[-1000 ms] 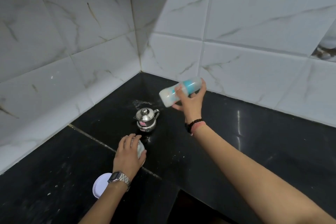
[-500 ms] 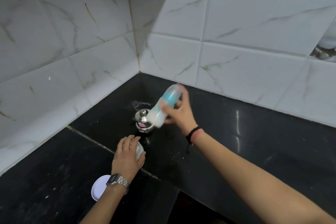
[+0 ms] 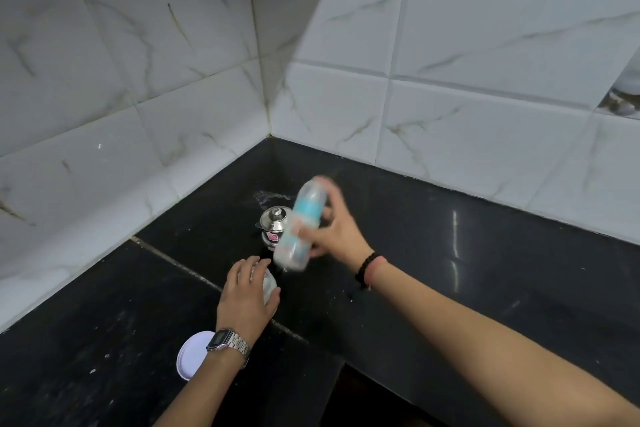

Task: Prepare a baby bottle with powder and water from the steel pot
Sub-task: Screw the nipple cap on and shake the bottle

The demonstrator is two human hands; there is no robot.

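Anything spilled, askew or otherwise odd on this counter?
Yes. A wet patch glistens on the black stone counter just behind the small lidded steel pot, and white specks dot the counter's near-left area. A loose round white lid lies flat beside the left wrist.

The right hand (image 3: pixel 332 236) is raised near mid-frame, fingers curled in a grip, its forearm stretching back toward four o'clock. The left hand (image 3: pixel 247 298), at seven o'clock of it, lies palm-down with fingers cupped, forearm running toward seven o'clock.
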